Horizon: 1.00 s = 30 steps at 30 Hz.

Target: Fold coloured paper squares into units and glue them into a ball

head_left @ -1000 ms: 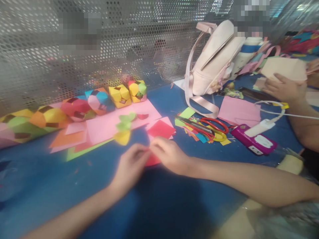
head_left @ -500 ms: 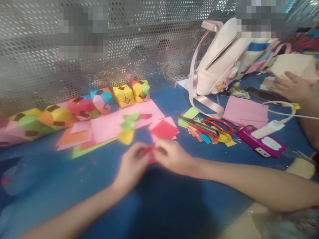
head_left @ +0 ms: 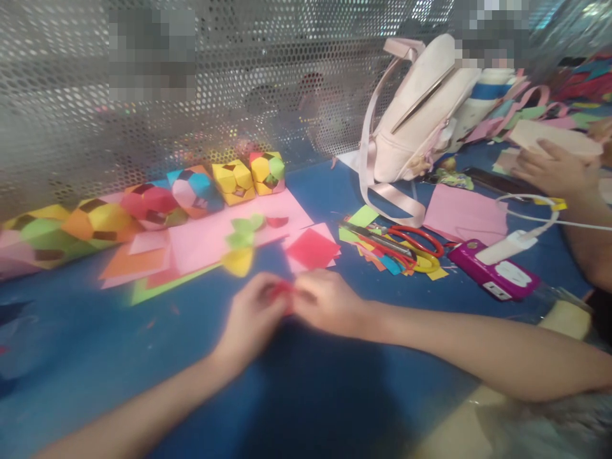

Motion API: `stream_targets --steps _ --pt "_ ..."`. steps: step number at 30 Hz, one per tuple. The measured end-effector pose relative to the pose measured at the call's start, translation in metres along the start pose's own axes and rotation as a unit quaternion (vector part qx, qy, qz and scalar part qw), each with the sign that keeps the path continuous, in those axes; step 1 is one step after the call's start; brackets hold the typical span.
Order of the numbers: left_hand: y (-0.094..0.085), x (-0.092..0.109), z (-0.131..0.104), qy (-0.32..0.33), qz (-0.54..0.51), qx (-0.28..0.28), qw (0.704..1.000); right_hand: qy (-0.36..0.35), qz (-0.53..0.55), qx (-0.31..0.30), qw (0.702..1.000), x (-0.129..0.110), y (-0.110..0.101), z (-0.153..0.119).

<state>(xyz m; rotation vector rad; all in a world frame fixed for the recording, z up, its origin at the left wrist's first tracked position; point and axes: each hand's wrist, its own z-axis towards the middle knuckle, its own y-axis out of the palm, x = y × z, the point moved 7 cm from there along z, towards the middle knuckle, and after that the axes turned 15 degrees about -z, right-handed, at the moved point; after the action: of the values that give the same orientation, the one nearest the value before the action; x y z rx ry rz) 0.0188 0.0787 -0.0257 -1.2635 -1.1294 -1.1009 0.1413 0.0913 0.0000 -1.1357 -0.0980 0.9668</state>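
Between my two hands is a small piece of red paper [head_left: 285, 298], largely covered by my fingers. My left hand [head_left: 255, 307] pinches it from the left, and my right hand [head_left: 325, 298] closes on its right side. Just beyond my fingers, a red paper square [head_left: 313, 249] lies on pink sheets. Folded green paper pieces [head_left: 241, 234] and a yellow one [head_left: 238, 261] sit on a large pink sheet [head_left: 201, 239] past my left hand. Motion blur hides the folds in the red paper.
Folded paper balls [head_left: 150, 203] line the mesh wall [head_left: 287, 70]. Scissors [head_left: 415, 242] rest on coloured scraps at right, beside a purple power bank [head_left: 495, 270] with a white cable. Behind are a pale backpack [head_left: 415, 108] and another person's hand [head_left: 549, 166] holding cream paper.
Less of the red paper shows between my hands, which stay together. The view has shifted slightly. The other person's cream paper has tilted flatter.
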Motion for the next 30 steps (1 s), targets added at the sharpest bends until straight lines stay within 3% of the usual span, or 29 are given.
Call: stream_targets --steps 7,11,14,30 --pt "0.001 0.001 -0.001 -0.005 0.015 0.000 1.000 -0.079 -0.081 0.049 0.992 -0.009 -0.007 -0.001" --pt "-0.005 -0.002 0.000 0.000 -0.024 0.029 0.999 -0.077 -0.070 0.049 0.993 -0.008 -0.009 0.000" --pt "-0.003 -0.003 0.001 -0.001 -0.045 0.016 0.999 -0.080 -0.078 0.054 0.992 -0.007 -0.007 0.000" --pt "-0.001 0.004 0.001 0.006 -0.005 0.012 1.000 -0.021 0.004 0.058 0.998 0.003 -0.009 0.002"
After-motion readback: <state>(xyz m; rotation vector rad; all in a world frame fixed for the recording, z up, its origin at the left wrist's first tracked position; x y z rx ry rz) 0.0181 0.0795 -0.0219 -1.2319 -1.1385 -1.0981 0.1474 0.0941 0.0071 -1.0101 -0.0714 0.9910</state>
